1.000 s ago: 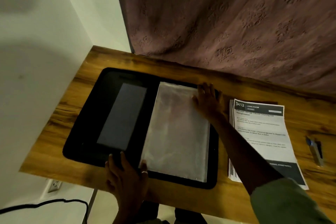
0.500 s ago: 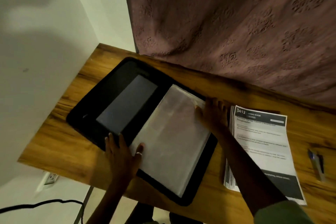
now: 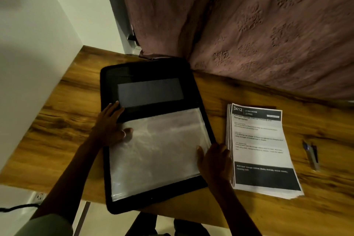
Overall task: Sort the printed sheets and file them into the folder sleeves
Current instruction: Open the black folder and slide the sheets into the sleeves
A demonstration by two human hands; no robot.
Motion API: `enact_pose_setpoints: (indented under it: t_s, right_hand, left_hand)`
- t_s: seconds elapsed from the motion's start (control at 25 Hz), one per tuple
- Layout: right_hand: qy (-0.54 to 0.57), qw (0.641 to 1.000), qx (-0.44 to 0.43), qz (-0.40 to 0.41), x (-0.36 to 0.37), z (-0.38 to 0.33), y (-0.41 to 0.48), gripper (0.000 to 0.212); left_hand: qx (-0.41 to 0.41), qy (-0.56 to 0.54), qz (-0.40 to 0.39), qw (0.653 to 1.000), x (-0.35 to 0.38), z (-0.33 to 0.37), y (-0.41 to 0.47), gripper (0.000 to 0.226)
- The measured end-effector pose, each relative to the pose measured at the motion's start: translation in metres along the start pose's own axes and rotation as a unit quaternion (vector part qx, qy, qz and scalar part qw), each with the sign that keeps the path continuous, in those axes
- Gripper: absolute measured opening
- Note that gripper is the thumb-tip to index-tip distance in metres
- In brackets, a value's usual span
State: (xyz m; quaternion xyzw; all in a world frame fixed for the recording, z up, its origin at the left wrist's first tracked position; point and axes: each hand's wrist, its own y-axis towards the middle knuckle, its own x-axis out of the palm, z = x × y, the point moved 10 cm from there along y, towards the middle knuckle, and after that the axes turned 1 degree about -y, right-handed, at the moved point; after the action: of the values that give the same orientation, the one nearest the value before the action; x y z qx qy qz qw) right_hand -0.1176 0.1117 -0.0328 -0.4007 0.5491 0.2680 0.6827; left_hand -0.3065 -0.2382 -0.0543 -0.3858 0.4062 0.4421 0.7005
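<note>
A black folder lies open on the wooden desk, its far half showing a grey inner pocket and its near half a stack of clear plastic sleeves. My left hand rests flat on the folder's left side, fingers straight, thumb on the sleeves. My right hand rests at the folder's right edge, thumb on the sleeves' corner; its fingers are hidden. A stack of printed sheets, top one headed "3412 LIVING ROOM", lies just right of that hand.
The wooden desk meets a white wall on the left and a brown patterned curtain at the back. A pen lies right of the sheets. The folder's near end overhangs the desk's front edge. A wall socket and cable sit below left.
The folder has been turned clockwise, so the sleeves now lie toward me. My right hand slid from the sleeves' far corner to their near right edge.
</note>
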Motion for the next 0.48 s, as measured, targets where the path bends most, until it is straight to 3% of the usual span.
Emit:
enact_pose_setpoints:
  t_s: [0.2,0.48]
  right_hand:
    - [0.032,0.999,0.015,0.014,0.002,0.009,-0.041,0.074]
    - [0.052,0.998,0.038,-0.004,0.016,0.012,-0.062,0.088]
  left_hand:
    - [0.067,-0.007,-0.024,0.997,-0.003,0.026,0.032,0.096]
    - [0.082,0.007,-0.062,0.995,0.003,0.043,0.050,0.096]
